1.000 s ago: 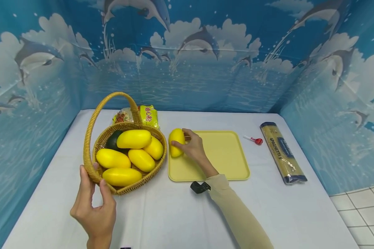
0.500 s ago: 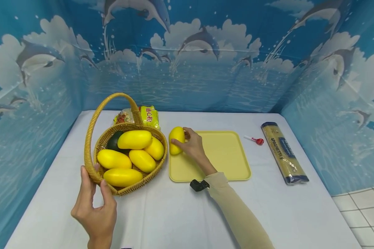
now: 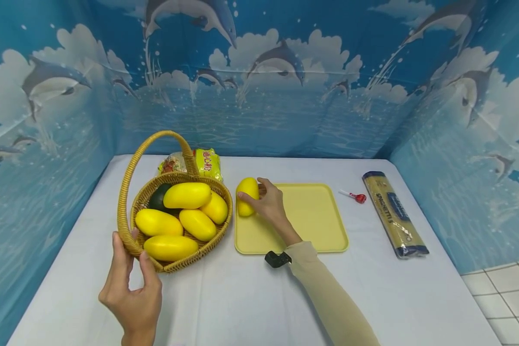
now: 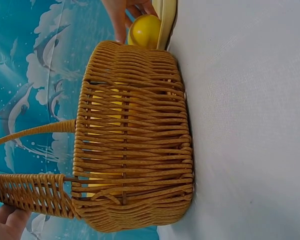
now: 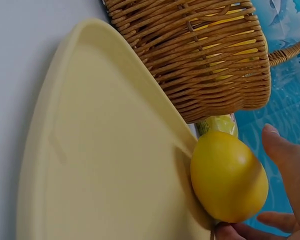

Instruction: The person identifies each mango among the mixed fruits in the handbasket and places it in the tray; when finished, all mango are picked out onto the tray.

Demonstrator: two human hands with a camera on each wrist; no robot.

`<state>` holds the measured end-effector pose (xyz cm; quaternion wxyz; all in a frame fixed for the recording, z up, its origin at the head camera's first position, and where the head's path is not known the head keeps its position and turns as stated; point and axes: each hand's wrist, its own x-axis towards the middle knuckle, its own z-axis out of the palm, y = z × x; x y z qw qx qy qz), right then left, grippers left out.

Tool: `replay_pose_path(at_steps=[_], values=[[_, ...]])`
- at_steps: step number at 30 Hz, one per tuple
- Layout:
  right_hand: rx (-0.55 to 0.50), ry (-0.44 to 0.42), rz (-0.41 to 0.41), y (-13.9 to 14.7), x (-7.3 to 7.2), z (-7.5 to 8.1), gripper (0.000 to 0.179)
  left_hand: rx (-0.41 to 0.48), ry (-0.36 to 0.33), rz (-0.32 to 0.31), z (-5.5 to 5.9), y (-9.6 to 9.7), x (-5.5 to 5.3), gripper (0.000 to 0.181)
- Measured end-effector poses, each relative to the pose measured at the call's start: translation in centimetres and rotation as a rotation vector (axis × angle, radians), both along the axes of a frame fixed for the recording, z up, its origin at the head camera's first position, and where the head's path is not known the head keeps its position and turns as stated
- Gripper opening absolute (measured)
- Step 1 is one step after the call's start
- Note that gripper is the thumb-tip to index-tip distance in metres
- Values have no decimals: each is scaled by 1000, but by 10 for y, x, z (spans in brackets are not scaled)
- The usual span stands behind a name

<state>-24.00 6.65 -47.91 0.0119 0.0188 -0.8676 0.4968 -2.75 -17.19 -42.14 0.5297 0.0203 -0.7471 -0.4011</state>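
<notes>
My left hand (image 3: 131,293) grips the wicker basket (image 3: 214,250) low on its arched handle, at the near left; its fingers (image 4: 12,220) show on the handle in the left wrist view. Several yellow mangoes (image 3: 168,247) and one dark green fruit (image 3: 156,197) lie in the basket. My right hand (image 3: 271,204) holds another mango (image 3: 247,194) at the left edge of the yellow tray (image 3: 302,216), thumb on one side and fingers on the other. That mango (image 5: 229,177) stands on end in the right wrist view, where the thumb looks a little apart from it.
Behind the basket lies a yellow noodle packet (image 3: 207,163). Right of the tray are a red lollipop (image 3: 358,197) and a long spaghetti pack (image 3: 393,211). A dolphin-print curtain (image 3: 259,115) encloses the white table (image 3: 225,298) at the back and sides.
The right hand and its mango have shifted slightly right along the tray's edge. The left hand keeps its grip on the basket; the whole head view has drifted a little.
</notes>
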Motion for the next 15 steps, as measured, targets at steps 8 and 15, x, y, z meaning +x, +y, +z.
replay_pose_path(at_steps=[8,15], values=[[1,4,19,4,1,4,81,0,6,0,-1,-1,0,64],[-30,20,23,9,0,4,81,-1,-8,-8,-2,-2,0,70]])
